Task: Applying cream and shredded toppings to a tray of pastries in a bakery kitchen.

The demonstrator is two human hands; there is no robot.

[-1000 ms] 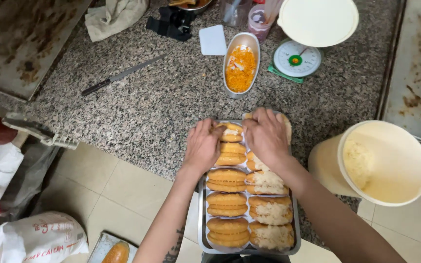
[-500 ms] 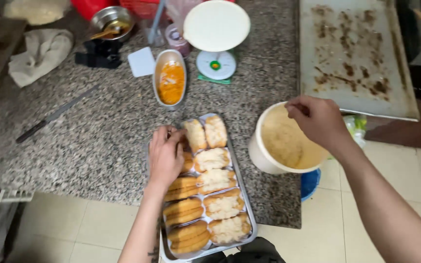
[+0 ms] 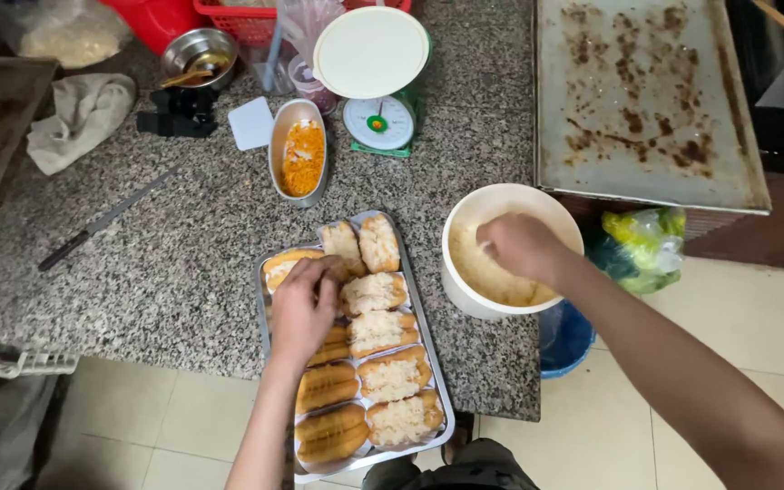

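A metal tray [image 3: 430,356] of split buns lies at the counter's front edge. Buns in its right column [image 3: 390,377] carry pale shredded topping; buns in the left column [image 3: 327,388] are plain golden. My left hand [image 3: 301,310] rests on a bun in the left column, fingers curled over it. My right hand [image 3: 521,247] reaches down into a cream bucket [image 3: 465,281] of pale shredded filling, fingers bunched inside; what they hold is hidden.
An oval dish of orange shreds [image 3: 299,154], a kitchen scale with a white pan [image 3: 372,63], a knife [image 3: 102,220], a grey cloth [image 3: 79,113] and a metal bowl [image 3: 197,54] sit on the granite counter. A stained baking sheet [image 3: 646,100] lies at right.
My right hand left the tray, swung right over the bucket and has dropped into it. My left hand stays on the buns. The view has shifted left to right.
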